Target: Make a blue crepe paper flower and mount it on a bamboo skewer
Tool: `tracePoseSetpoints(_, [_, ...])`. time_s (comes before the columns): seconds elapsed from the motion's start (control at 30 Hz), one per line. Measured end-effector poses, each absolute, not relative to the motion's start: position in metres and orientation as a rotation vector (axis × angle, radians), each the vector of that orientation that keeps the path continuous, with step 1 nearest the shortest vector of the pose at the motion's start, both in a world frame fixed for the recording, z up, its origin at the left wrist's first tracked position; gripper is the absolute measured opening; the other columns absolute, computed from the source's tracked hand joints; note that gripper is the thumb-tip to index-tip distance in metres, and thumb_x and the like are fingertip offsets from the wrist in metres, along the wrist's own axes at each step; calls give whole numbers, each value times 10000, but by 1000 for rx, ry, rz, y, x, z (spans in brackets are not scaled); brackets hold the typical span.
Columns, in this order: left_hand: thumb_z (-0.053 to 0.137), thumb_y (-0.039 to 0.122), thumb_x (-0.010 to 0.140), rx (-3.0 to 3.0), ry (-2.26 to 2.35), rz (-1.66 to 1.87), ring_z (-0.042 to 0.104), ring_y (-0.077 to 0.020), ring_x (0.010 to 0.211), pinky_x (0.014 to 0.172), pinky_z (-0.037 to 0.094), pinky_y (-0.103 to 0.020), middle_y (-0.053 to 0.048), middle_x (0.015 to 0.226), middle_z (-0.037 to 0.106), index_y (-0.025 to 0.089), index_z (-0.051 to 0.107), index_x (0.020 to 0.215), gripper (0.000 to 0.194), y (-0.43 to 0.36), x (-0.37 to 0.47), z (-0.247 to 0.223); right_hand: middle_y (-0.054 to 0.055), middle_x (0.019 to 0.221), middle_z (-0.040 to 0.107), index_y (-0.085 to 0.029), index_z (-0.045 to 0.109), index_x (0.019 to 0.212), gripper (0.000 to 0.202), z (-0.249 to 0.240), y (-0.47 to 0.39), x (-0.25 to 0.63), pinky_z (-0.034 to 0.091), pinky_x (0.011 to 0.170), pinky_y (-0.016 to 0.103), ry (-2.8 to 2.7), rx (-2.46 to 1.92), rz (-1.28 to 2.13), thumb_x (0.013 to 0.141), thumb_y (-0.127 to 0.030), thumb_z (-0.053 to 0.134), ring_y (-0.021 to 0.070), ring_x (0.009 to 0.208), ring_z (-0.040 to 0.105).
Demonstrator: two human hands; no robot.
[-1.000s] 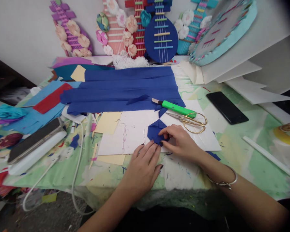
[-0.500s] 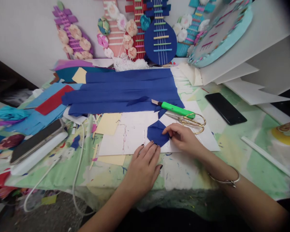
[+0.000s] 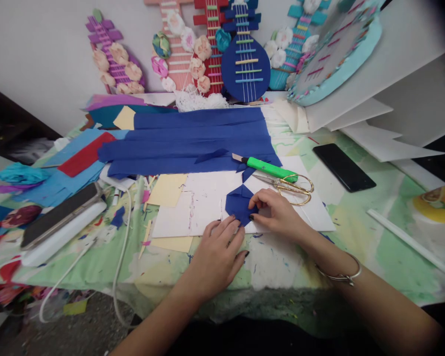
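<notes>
- White board [image 3: 205,205] near the tabletop's [image 3: 352,220] front edge, probably serving as a flat base.
- Left hand [image 3: 220,254]: fingers loosely together, thumb apart, tips on the folded blue piece [image 3: 238,199], seemingly steadying it on the board.
- Right hand [image 3: 280,212]: thumb and forefinger curl at its right edge; I cannot tell whether they pinch.
- Green cutter [image 3: 269,168] and scissors [image 3: 300,190] lie just beyond, likely for reach.

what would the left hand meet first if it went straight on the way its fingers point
The left hand would first meet the small blue piece, which its fingertips seem to touch at the lower edge; beyond that, probably the right hand, though depth is unclear.
</notes>
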State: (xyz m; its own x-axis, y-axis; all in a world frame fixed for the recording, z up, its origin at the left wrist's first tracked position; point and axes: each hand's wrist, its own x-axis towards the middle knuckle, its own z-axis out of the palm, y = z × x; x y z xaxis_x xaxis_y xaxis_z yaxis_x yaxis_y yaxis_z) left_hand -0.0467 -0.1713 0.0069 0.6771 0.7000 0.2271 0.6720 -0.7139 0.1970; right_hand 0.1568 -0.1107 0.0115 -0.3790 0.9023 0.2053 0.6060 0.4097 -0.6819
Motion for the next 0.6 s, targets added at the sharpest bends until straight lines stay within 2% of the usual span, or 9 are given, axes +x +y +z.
tracePoseSetpoints(0.2, [442, 257, 904, 2781, 1104, 498, 388, -268, 1286, 1044, 357, -454, -167, 1288, 520, 86, 533, 1124, 293, -173, -53, 5, 12, 730, 550, -176, 580, 770, 116, 12, -111, 156, 369, 680, 288, -2108, -1271, 699, 698, -86, 593, 155, 719, 484])
tracePoseSetpoints(0.4, [445, 242, 900, 2808, 1071, 481, 366, -277, 1308, 1055, 357, -458, -188, 1319, 490, 68, 481, 1188, 339, -174, -55, 6, 25, 733, 572, -169, 584, 760, 117, 12, -113, 159, 400, 663, 288, -2111, -1207, 636, 726, -61, 555, 154, 713, 506])
tracePoseSetpoints(0.6, [435, 257, 905, 2811, 1090, 516, 423, -292, 1257, 1009, 383, -456, -196, 1292, 510, 52, 413, 1270, 419, -174, -53, 6, 107, 944, 628, -158, 625, 1006, 225, 13, -144, 151, 447, 787, 380, -2296, -1023, 257, 842, -107, 481, 215, 906, 537])
